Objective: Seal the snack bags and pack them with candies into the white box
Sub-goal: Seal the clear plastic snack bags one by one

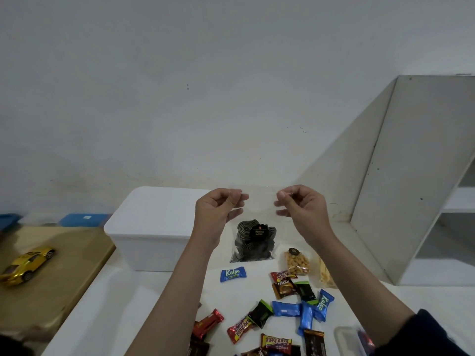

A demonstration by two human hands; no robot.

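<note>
I hold a clear snack bag of dark spiral snacks upright in the air, above the table. My left hand pinches its top left corner and my right hand pinches the top right corner. Behind my left hand stands the white box with its lid on. A small bag of nuts and a bag of pale sticks lie on the white table to the right. Several wrapped candies are scattered at the front, one blue Kalpa candy apart from them.
A yellow toy car rests on a wooden board at the left, with blue boxes behind it. A white shelf unit stands at the right. A clear container sits at the front right edge.
</note>
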